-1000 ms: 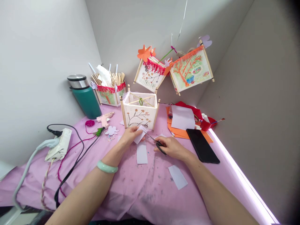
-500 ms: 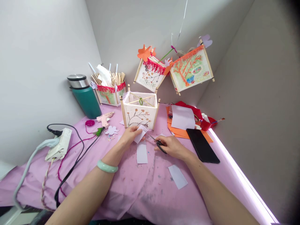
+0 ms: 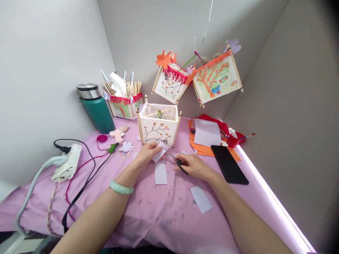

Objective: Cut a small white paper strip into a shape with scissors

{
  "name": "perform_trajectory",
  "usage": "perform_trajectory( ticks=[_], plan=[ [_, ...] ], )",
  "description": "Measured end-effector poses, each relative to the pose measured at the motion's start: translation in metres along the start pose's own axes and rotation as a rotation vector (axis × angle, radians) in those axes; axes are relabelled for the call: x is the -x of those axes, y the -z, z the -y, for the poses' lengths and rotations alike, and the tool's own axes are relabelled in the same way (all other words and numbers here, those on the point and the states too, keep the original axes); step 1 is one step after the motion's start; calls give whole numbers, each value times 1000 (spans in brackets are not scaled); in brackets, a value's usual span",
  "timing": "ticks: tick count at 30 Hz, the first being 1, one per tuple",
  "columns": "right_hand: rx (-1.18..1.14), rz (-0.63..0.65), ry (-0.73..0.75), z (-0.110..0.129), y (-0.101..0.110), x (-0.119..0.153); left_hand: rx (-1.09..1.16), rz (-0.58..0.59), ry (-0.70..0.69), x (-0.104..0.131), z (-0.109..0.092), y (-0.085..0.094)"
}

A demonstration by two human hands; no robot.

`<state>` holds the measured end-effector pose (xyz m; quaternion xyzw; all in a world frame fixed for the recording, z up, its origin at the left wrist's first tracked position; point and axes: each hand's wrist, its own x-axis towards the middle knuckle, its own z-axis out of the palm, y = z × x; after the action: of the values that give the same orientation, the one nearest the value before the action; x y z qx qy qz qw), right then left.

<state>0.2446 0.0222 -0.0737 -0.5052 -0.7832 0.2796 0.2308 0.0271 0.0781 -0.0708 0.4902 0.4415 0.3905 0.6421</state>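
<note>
Between the thumb and fingers of my left hand [image 3: 148, 153] is a small piece of pale lilac paper [image 3: 160, 151] with narrow strips cut along its far edge. My right hand [image 3: 192, 165] grips black-handled scissors [image 3: 181, 165], their blades pointing left at the paper's fringed edge. Whether the blades touch a strip I cannot tell. Just beneath the held piece lies a paper rectangle [image 3: 160, 174] on the cloth. Another paper rectangle [image 3: 201, 199] rests below my right hand. Behind my left hand stands a white box lantern [image 3: 159, 128] with wooden corner sticks and a drawn flowering branch.
Two decorated lanterns [image 3: 171, 84] hang at the back. Left are a green bottle [image 3: 97, 114], a stick holder [image 3: 123, 106], a pink glue gun [image 3: 118, 134], a paper flower [image 3: 126, 146] and a power strip [image 3: 68, 164] with cables. A phone [image 3: 229, 164] and orange paper [image 3: 205, 151] lie right.
The scissors and my right hand have shifted very slightly at the paper's fringed edge. My left hand keeps its hold, and the objects on the cloth stay in place.
</note>
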Motion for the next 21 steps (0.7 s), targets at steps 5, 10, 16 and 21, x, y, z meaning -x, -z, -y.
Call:
perform_trajectory(
  ticks=[5,10,16,21],
  plan=[
    [13,-9,9,0,-1,0,3,-13,14,0,1,1],
    [22,-19,16,-3,-2,-1,-1,-9,10,-1,1,1],
    [15,-23,1,-2,-2,-1,-5,-15,16,-2,2,1],
    [3,-13,-2,-1,-2,0,12,-23,19,-2,2,1]
  ],
)
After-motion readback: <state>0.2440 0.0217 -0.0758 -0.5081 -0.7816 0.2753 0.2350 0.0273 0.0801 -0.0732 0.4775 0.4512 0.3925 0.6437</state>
